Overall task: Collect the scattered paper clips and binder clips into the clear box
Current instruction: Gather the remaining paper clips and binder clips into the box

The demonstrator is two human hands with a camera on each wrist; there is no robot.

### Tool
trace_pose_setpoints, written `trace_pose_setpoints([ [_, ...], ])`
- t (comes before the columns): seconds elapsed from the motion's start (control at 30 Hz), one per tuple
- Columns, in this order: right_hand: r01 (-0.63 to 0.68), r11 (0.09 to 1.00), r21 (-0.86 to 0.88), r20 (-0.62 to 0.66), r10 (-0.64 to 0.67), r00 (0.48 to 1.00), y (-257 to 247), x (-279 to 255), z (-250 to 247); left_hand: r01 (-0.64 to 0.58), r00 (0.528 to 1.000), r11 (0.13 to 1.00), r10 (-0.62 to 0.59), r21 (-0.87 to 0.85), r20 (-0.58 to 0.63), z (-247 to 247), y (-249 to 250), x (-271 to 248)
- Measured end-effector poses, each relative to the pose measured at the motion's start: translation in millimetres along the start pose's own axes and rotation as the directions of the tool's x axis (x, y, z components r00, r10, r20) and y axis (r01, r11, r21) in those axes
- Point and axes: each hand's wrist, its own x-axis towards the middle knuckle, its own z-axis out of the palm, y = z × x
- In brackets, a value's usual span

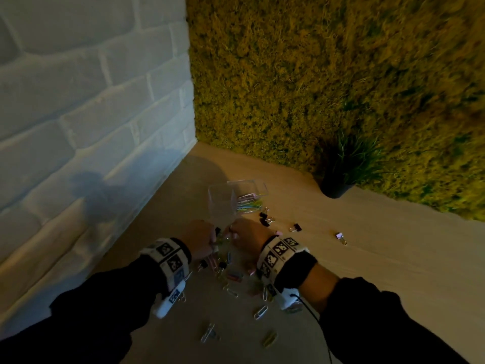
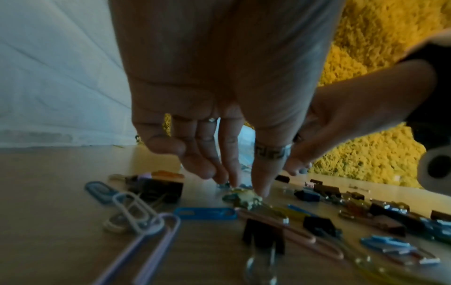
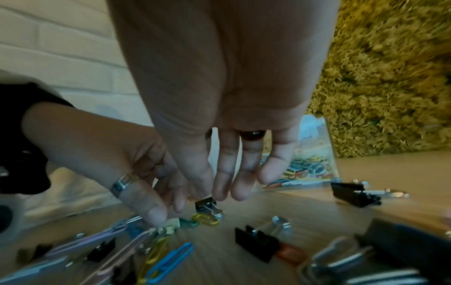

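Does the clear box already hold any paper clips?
Yes, coloured paper clips lie heaped inside the clear box in the head view.

A white-painted brick wall (image 1: 86, 106) fills the upper left of the frame and meets a wall of yellow-green moss (image 1: 328, 74) at a corner. Below them runs a pale wood bench (image 1: 380, 248). A dark pot of grass-like plant (image 1: 341, 169) stands against the moss at centre right. Light is dim and warm, with shadows on the brick.

The box (image 1: 248, 195) sits on the table (image 1: 393, 258) near the back corner. Clips (image 1: 233, 277) lie in front of it. A plant pot (image 1: 336, 190) stands to its right.
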Motion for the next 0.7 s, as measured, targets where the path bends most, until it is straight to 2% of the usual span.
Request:
trace_pose_setpoints([
  [0.07, -0.005, 1.0, -0.011, -0.021, 0.004, 1.0, -7.4, 5.7, -1.7, 0.041, 0.999, 0.999, -0.041, -0.002, 0.018, 1.7, 2.0, 1.8],
  [0.17, -0.037, 0.992, -0.117, -0.06, 0.03, 0.998, -14.2, 13.5, 0.7, 0.063, 0.998, 0.998, -0.062, -0.015, 0.018, 0.6, 1.5, -0.8],
  [0.23, -0.081, 0.991, -0.105, -0.036, 0.077, 0.996, -13.6, 16.3, 6.4, 0.058, 0.998, 0.998, -0.058, 0.013, 0.012, 1.4, 2.2, -5.2],
  [0.43, -0.089, 0.984, -0.152, -0.004, 0.09, 0.996, 1.6, 15.7, 26.9, 0.046, 0.999, 0.999, -0.046, -0.023, -0.026, 4.5, 4.0, -11.5],
  [0.6, -0.034, 0.979, -0.2, -0.051, 0.024, 0.998, -1.5, 6.5, 27.2, 0.062, 0.994, 0.995, -0.069, -0.084, -0.083, 3.0, 5.2, -12.0],
  [0.7, 0.001, 0.981, -0.193, -0.004, -0.002, 1.0, -4.8, 3.4, 36.2, 0.063, 0.991, 0.985, -0.081, -0.159, -0.106, 6.6, 2.2, -12.1],
])
